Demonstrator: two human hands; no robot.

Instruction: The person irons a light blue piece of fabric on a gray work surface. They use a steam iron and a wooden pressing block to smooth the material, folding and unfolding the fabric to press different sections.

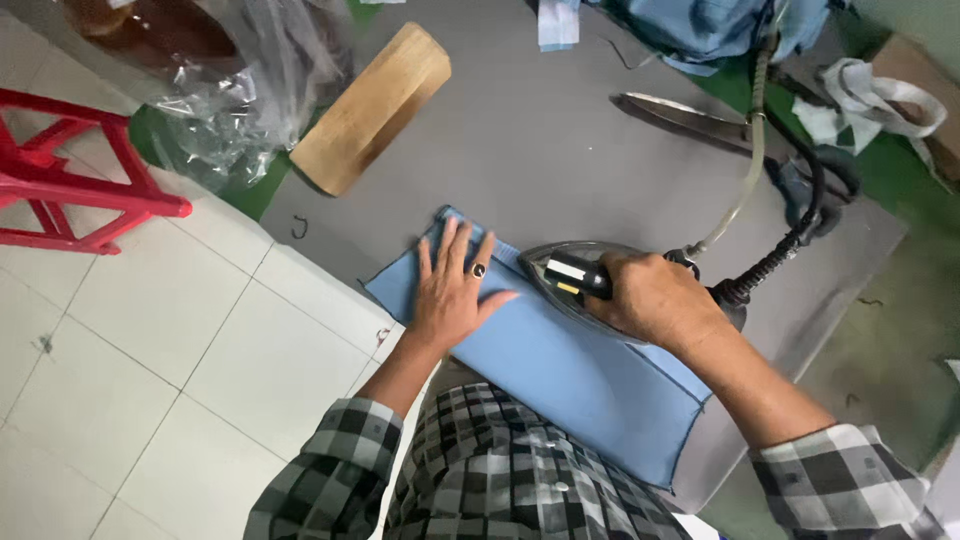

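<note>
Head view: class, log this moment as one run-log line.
left hand: flat on blue fabric | right hand: grips iron on fabric | surface: grey pressing table

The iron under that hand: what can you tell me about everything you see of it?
The iron is a pointed, silvery metal one with a dark handle that carries a small yellow patch. It lies flat on the blue cloth, tip toward the left hand, which presses the cloth just beside it. The right hand is wrapped around the handle and hides most of the body. At its back, a pale hose and a black ribbed cord lead away across the grey table.
</note>
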